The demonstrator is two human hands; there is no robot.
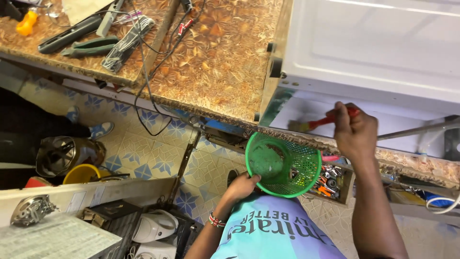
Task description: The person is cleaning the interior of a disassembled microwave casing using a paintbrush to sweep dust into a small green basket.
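I hold the green mesh basket (283, 165) by its rim in my left hand (241, 186), tucked under the worktop (211, 72) edge, seemingly to catch sweepings. My right hand (355, 132) is clenched around a red-handled brush (320, 122), bristles against the white appliance (378, 43). No labels are legible; pliers (91, 47) lie well apart.

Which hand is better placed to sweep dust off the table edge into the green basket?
The right hand, probably: it holds the red-handled brush at the table edge, while the left hand holds the green basket below.
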